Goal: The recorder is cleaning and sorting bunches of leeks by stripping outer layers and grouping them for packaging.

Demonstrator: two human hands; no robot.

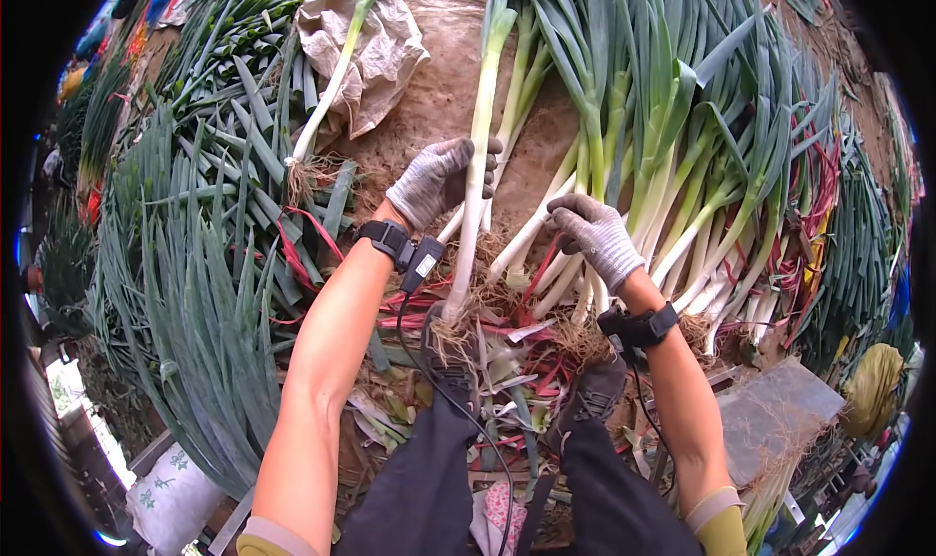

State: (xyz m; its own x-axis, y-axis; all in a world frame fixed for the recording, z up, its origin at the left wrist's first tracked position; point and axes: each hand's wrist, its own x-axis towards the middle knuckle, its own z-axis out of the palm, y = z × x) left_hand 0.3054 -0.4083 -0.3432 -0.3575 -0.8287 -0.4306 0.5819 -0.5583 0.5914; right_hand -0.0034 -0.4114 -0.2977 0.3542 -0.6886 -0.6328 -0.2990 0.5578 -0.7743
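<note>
My left hand [443, 177], in a grey knit glove, is closed around the shaft of a leek [474, 212]. That leek stands nearly upright in the view, roots towards my shoe and green leaves away from me. My right hand [589, 228], gloved too, hovers over the pile of leeks [662, 190] with its fingers bent. I see nothing held in it, though its fingertips are partly hidden and I cannot tell whether they touch the stalks behind. Another single leek [329, 102] lies to the left on a crumpled pale sheet [395, 62].
Cut green leaves [248, 132] heap up on the left, with long leaves [175, 300] nearer me. Red plastic ties [307, 227] and trimmings [512, 388] litter the ground around my shoes [596, 395]. A metal plate [779, 417] stands at right, and a white sack [172, 494] lies at lower left.
</note>
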